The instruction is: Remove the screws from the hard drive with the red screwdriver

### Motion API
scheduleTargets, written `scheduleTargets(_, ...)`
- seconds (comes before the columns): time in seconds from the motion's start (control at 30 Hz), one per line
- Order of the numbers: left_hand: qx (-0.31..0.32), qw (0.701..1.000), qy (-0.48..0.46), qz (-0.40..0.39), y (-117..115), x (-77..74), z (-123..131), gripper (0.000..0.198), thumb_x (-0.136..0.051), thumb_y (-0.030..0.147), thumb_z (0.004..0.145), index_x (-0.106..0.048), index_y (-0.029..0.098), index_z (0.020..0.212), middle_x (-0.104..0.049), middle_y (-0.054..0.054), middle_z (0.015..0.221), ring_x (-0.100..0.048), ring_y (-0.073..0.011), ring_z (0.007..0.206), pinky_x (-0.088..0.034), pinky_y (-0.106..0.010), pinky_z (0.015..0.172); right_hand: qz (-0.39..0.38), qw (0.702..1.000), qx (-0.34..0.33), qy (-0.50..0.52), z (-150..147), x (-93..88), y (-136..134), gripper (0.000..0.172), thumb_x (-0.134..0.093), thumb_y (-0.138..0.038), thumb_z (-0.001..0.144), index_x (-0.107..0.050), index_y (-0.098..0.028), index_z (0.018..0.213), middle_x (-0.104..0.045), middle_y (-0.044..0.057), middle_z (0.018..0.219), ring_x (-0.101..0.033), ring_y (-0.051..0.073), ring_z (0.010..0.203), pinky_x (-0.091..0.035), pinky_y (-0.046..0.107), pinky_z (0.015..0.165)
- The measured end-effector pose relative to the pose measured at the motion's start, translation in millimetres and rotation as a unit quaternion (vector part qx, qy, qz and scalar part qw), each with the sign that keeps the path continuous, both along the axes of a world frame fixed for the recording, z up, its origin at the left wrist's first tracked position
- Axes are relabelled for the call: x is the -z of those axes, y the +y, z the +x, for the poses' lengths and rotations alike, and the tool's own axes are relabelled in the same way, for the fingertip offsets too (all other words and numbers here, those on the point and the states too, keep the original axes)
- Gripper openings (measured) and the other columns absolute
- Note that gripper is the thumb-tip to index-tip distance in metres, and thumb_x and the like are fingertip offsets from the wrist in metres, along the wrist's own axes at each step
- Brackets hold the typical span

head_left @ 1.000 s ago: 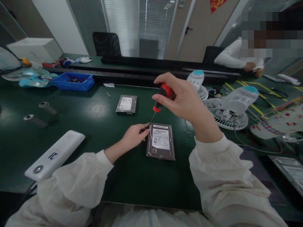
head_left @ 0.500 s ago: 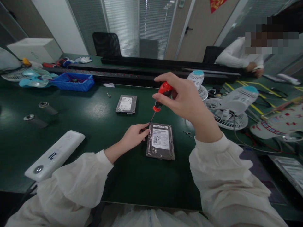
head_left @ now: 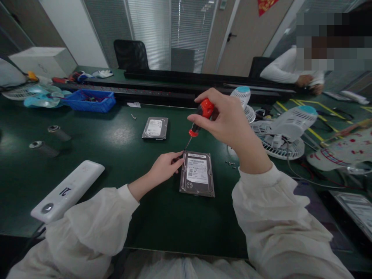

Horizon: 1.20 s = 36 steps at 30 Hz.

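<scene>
A silver hard drive (head_left: pixel 197 174) with a white label lies flat on the green table (head_left: pixel 122 166) in front of me. My right hand (head_left: pixel 229 124) is closed round the red and black handle of a screwdriver (head_left: pixel 200 116), whose tip points down at the drive's far left corner. My left hand (head_left: pixel 167 166) rests against the drive's left edge, fingers curled and pinched near the tip; what they pinch is too small to make out. Both arms wear white sleeves.
A second hard drive (head_left: pixel 155 128) lies farther back. Small screws (head_left: pixel 231 163) sit right of the near drive. White fans (head_left: pixel 286 128) stand at the right, a white numbered device (head_left: pixel 68 190) at the left, two metal cylinders (head_left: pixel 49 141) and a blue bin (head_left: pixel 90 100) beyond. Another person sits at the far right.
My right hand has turned the screwdriver handle slightly and shifted a little to the right. The left hand and the drive have stayed put.
</scene>
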State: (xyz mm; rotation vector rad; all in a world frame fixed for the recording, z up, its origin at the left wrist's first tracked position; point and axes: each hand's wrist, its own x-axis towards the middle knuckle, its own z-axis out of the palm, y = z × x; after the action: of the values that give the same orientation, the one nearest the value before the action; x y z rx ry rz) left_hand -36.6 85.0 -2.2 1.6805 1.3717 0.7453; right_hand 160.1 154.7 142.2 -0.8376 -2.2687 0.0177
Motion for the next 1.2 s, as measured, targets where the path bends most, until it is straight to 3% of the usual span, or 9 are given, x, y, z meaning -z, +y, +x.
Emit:
scheduleTargets(0.2, -0.002, 1.000, 0.000, 0.002, 0.6, 1.5, 0.4, 0.048, -0.057, 0.034, 0.101, -0.061, 0.018, 0.146, -0.077, -0.008, 0.103, -0.065, -0.0121, 0.062, -0.051, -0.024, 0.054, -0.014, 0.997, -0.068, 0.034, -0.4, 2.5, -1.5, 0.032, -0.049, -0.033, 0.098, -0.059, -0.022, 0.127, -0.070, 0.012, 0.127, -0.067, 0.029, 0.114, -0.055, 0.049, 0.098)
scheduleTargets(0.43, 0.001, 1.000, -0.003, 0.003, 0.5, 1.7, -0.3, 0.049, -0.057, 0.035, 0.101, -0.060, 0.019, 0.148, -0.078, -0.008, 0.104, -0.066, -0.0122, 0.063, -0.051, -0.024, 0.055, -0.017, 0.999, -0.021, 0.041, -3.7, 7.2, 1.1, 0.041, -0.061, -0.045, 0.096, -0.055, -0.023, 0.130, -0.070, 0.006, 0.103, -0.065, 0.021, 0.077, -0.056, 0.041, 0.080)
scheduleTargets(0.57, 0.003, 1.000, -0.005, 0.004, 0.6, 2.1, 0.0, 0.048, -0.057, 0.034, 0.101, -0.061, 0.018, 0.147, -0.078, -0.008, 0.102, -0.066, -0.0122, 0.063, -0.052, -0.024, 0.055, -0.013, 0.999, -0.043, 0.018, -3.4, 4.7, -0.6, 0.036, -0.053, -0.045, 0.100, -0.051, -0.027, 0.131, -0.067, 0.008, 0.116, -0.065, 0.026, 0.098, -0.054, 0.046, 0.094)
scheduleTargets(0.7, 0.005, 1.000, -0.008, 0.006, 0.5, 3.2, -0.4, 0.050, -0.057, 0.037, 0.102, -0.059, 0.018, 0.148, -0.078, -0.009, 0.106, -0.066, -0.0125, 0.064, -0.052, -0.024, 0.056, -0.031, 0.993, -0.108, 0.037, -2.3, 1.4, -5.0, 0.031, -0.050, -0.024, 0.092, -0.051, -0.025, 0.123, -0.062, 0.010, 0.130, -0.061, 0.027, 0.118, -0.051, 0.047, 0.103)
scheduleTargets(0.8, 0.004, 1.000, -0.008, 0.006, 0.7, 2.7, -0.2, 0.050, -0.057, 0.035, 0.102, -0.059, 0.016, 0.148, -0.078, -0.009, 0.106, -0.066, -0.0126, 0.063, -0.052, -0.024, 0.055, -0.056, 0.993, -0.095, 0.040, -2.5, 0.8, -6.4, 0.031, -0.054, -0.023, 0.090, -0.052, -0.024, 0.120, -0.067, 0.005, 0.107, -0.065, 0.023, 0.093, -0.054, 0.041, 0.087)
scheduleTargets(0.93, 0.005, 1.000, -0.006, 0.005, 1.0, 1.0, 0.2, 0.047, -0.057, 0.034, 0.102, -0.062, 0.017, 0.145, -0.078, -0.008, 0.105, -0.065, -0.0117, 0.062, -0.051, -0.023, 0.054, -0.028, 0.999, -0.025, 0.010, -2.7, 1.2, -5.1, 0.029, -0.060, -0.044, 0.095, -0.054, -0.023, 0.114, -0.056, -0.002, 0.077, -0.054, 0.018, 0.066, -0.047, 0.036, 0.069)
scheduleTargets(1.0, 0.003, 1.000, -0.004, 0.004, 0.8, 0.5, 0.1, 0.048, -0.056, 0.035, 0.102, -0.061, 0.017, 0.146, -0.077, -0.008, 0.103, -0.065, -0.0118, 0.062, -0.051, -0.023, 0.054, -0.025, 0.999, -0.039, 0.007, -2.1, 1.3, -4.2, 0.027, -0.055, -0.044, 0.097, -0.052, -0.023, 0.114, -0.059, 0.001, 0.085, -0.056, 0.020, 0.073, -0.047, 0.038, 0.072)
scheduleTargets(1.1, 0.000, 1.000, -0.001, 0.003, 0.4, 0.3, -0.2, 0.050, -0.056, 0.034, 0.101, -0.060, 0.015, 0.147, -0.077, -0.008, 0.102, -0.065, -0.0119, 0.062, -0.050, -0.023, 0.053, -0.055, 0.994, -0.094, 0.027, -1.1, 1.1, -3.7, 0.023, -0.051, -0.024, 0.093, -0.050, -0.023, 0.115, -0.063, 0.007, 0.113, -0.061, 0.024, 0.095, -0.048, 0.042, 0.085)
scheduleTargets(1.2, 0.000, 1.000, 0.000, 0.003, 0.4, 0.9, -0.4, 0.050, -0.057, 0.034, 0.101, -0.059, 0.015, 0.147, -0.077, -0.009, 0.102, -0.065, -0.0121, 0.062, -0.050, -0.023, 0.053, -0.089, 0.989, -0.110, 0.046, -1.2, 0.8, -3.9, 0.026, -0.051, -0.019, 0.090, -0.050, -0.023, 0.116, -0.065, 0.006, 0.108, -0.061, 0.021, 0.088, -0.048, 0.040, 0.082)
